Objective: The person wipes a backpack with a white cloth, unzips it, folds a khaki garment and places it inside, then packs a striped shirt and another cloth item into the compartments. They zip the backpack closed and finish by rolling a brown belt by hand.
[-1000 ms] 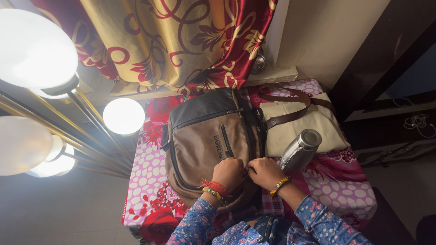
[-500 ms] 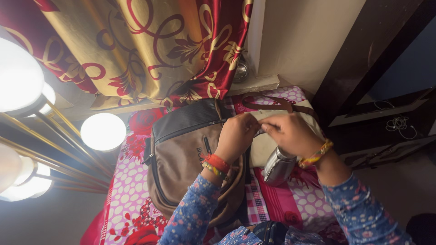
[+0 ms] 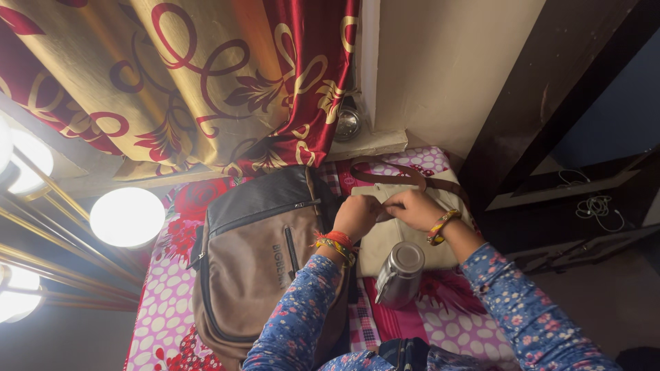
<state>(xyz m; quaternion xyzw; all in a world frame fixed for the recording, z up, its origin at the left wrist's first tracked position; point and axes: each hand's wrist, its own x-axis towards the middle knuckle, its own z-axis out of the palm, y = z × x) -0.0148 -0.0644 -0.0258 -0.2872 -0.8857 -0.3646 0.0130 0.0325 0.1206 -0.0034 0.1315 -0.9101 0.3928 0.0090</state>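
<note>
1. Far left: round lit lamps (image 3: 127, 217) on gold rods, glare strong.
2. Above, a red and gold curtain (image 3: 206, 82) hangs down to the bed's far edge.
3. Brown backpack (image 3: 258, 264) with a dark top panel lies flat on the bed (image 3: 165, 302), whose cover is pink with white dots and red flowers. Zips look closed.
4. Left hand (image 3: 357, 216), red and yellow bangles at the wrist, is curled over the top edge of the cream bag (image 3: 395, 237), just right of the backpack. Fingers bent, pinching the bag's edge; exact grip partly hidden.
5. Right hand (image 3: 416, 208), yellow bracelet at the wrist, sits touching the left hand on the same top edge, fingers closed down on the fabric.
6. The cream bag lies flat on the bed beside the backpack; its brown strap (image 3: 405, 175) loops behind the hands.
7. A steel bottle (image 3: 399, 275) lies tilted on the bag's near edge, between the forearms.
8. Far right: a dark wooden cabinet (image 3: 550, 137), white cable (image 3: 598, 206) on its shelf.
</note>
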